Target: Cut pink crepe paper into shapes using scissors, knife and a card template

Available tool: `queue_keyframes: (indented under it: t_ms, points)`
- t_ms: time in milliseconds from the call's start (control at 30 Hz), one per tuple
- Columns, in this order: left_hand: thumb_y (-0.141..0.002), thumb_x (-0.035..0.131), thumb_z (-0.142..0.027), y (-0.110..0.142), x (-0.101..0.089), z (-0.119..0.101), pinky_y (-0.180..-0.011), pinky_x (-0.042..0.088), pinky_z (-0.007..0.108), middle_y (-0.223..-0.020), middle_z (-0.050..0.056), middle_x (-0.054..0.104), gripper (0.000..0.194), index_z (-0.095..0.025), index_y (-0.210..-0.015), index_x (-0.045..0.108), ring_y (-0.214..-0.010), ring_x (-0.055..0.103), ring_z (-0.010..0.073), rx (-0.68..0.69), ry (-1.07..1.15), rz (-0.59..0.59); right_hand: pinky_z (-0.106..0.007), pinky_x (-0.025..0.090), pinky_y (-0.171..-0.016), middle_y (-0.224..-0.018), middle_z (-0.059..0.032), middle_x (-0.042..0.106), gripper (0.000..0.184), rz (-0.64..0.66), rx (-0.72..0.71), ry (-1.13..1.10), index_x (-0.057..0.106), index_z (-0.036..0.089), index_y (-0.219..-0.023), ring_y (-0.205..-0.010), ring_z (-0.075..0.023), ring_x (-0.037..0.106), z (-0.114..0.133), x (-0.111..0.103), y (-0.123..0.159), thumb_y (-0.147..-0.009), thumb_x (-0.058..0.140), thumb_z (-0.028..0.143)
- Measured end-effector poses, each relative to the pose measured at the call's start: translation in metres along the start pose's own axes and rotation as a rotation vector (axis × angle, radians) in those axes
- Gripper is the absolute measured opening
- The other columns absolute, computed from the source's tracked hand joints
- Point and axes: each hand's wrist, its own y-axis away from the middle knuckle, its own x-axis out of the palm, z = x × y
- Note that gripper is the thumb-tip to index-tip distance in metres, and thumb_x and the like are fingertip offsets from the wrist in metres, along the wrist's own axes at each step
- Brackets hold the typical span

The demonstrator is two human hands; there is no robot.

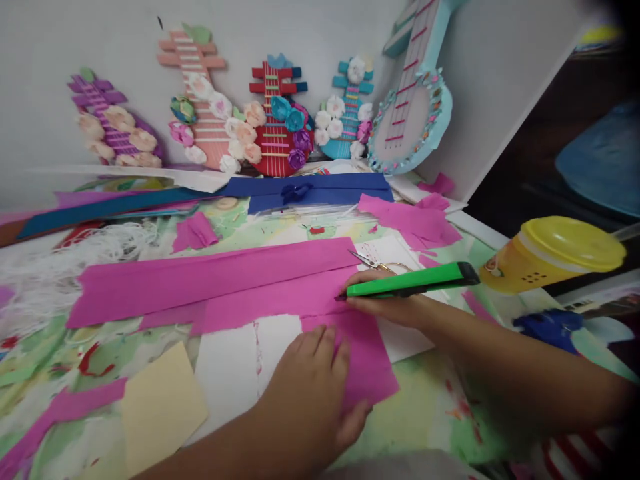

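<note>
My right hand (387, 303) is closed around a green utility knife (410, 281), its tip touching a long strip of pink crepe paper (210, 280) that lies across the table. My left hand (310, 387) lies flat with fingers stretched out, pressing down the near part of the pink paper over a white sheet (235, 367). Small scissors (373, 262) rest just behind the knife.
Several decorated paper guitars (275, 120) lean on the wall at the back. A blue paper strip (310, 190) and pink scraps (415, 223) lie behind. A yellow lidded cup (550, 257) stands at right. A cream card (160, 403) and white thread (75, 257) lie at left.
</note>
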Motion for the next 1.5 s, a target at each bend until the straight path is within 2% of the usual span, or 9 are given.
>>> queue_keyframes:
  t_ms: [100, 233, 300, 467, 633, 767, 1000, 1267, 1500]
  points:
    - [-0.078, 0.031, -0.054, -0.009, 0.009, -0.001, -0.097, 0.024, 0.047, -0.13, 0.021, 0.034, 0.066, -0.007, -0.124, 0.041, -0.12, 0.028, 0.0334, 0.056, 0.005, -0.014, -0.026, 0.046, -0.07, -0.08, -0.0033, 0.063, 0.016, -0.07, 0.096, -0.1, 0.06, 0.016, -0.079, -0.077, -0.0138, 0.058, -0.006, 0.005, 0.008, -0.072, 0.055, 0.029]
    - [-0.079, 0.028, -0.056, -0.012, 0.023, 0.003, -0.098, 0.02, 0.048, -0.133, 0.022, 0.027, 0.068, -0.009, -0.128, 0.034, -0.123, 0.023, 0.0341, 0.109, 0.011, 0.022, -0.027, 0.046, -0.069, -0.077, -0.002, 0.062, 0.028, -0.133, 0.139, -0.129, 0.057, 0.018, -0.096, -0.072, -0.0131, 0.059, -0.013, 0.004, 0.013, -0.069, 0.057, 0.025]
    - [-0.079, 0.027, -0.057, -0.011, 0.025, 0.004, -0.097, 0.019, 0.049, -0.133, 0.023, 0.026, 0.07, -0.008, -0.129, 0.032, -0.123, 0.021, 0.0355, 0.105, 0.015, 0.033, -0.027, 0.046, -0.069, -0.078, -0.002, 0.062, 0.034, -0.117, 0.119, -0.11, 0.054, 0.019, -0.102, -0.072, -0.0129, 0.059, -0.015, 0.003, 0.014, -0.069, 0.058, 0.024]
    - [-0.078, 0.026, -0.058, -0.011, 0.022, 0.005, -0.095, 0.022, 0.051, -0.133, 0.025, 0.025, 0.07, -0.009, -0.128, 0.033, -0.123, 0.02, 0.0372, 0.108, 0.035, 0.056, -0.025, 0.047, -0.071, -0.088, -0.0039, 0.061, 0.023, -0.1, 0.046, -0.086, 0.058, 0.018, -0.091, -0.079, -0.0125, 0.059, -0.02, 0.001, 0.012, -0.068, 0.058, 0.023]
    - [-0.078, 0.026, -0.059, -0.012, 0.023, 0.006, -0.094, 0.021, 0.051, -0.133, 0.025, 0.024, 0.071, -0.01, -0.129, 0.032, -0.123, 0.02, 0.0376, 0.111, 0.041, 0.067, -0.022, 0.047, -0.068, -0.079, -0.0028, 0.062, 0.014, -0.04, 0.005, -0.062, 0.058, 0.016, -0.082, -0.073, -0.0111, 0.059, -0.023, 0.003, 0.008, -0.068, 0.056, 0.017]
    - [-0.077, 0.026, -0.059, -0.012, 0.023, 0.006, -0.095, 0.02, 0.051, -0.136, 0.022, 0.022, 0.071, -0.011, -0.13, 0.03, -0.124, 0.017, 0.0371, 0.094, 0.042, 0.082, -0.02, 0.047, -0.066, -0.078, -0.0023, 0.063, 0.013, -0.037, -0.029, -0.027, 0.058, 0.016, -0.08, -0.07, -0.0099, 0.059, -0.022, 0.001, 0.005, -0.066, 0.056, 0.015]
    - [-0.077, 0.027, -0.059, -0.011, 0.021, 0.005, -0.096, 0.018, 0.052, -0.135, 0.023, 0.023, 0.072, -0.01, -0.13, 0.03, -0.123, 0.018, 0.0385, 0.099, 0.035, 0.082, -0.02, 0.047, -0.063, -0.079, -0.004, 0.065, 0.017, 0.179, -0.084, 0.022, 0.06, 0.014, -0.084, -0.069, -0.0106, 0.059, -0.024, -0.005, -0.001, -0.069, 0.051, 0.015]
    - [-0.077, 0.027, -0.06, -0.012, 0.022, 0.006, -0.097, 0.017, 0.052, -0.136, 0.021, 0.021, 0.072, -0.011, -0.131, 0.028, -0.124, 0.016, 0.0373, 0.095, 0.032, 0.093, -0.023, 0.048, -0.067, -0.08, -0.0057, 0.064, 0.017, 0.078, -0.042, -0.043, 0.06, 0.013, -0.081, -0.073, -0.0128, 0.059, -0.022, -0.011, 0.002, -0.064, 0.058, 0.018]
    - [-0.077, 0.027, -0.06, -0.013, 0.022, 0.005, -0.096, 0.017, 0.053, -0.136, 0.021, 0.02, 0.073, -0.011, -0.131, 0.028, -0.124, 0.015, 0.038, 0.094, 0.05, 0.108, -0.024, 0.049, -0.066, -0.081, -0.0061, 0.065, 0.018, 0.112, -0.015, -0.059, 0.06, 0.013, -0.082, -0.073, -0.0135, 0.06, -0.022, -0.018, 0.002, -0.065, 0.058, 0.019]
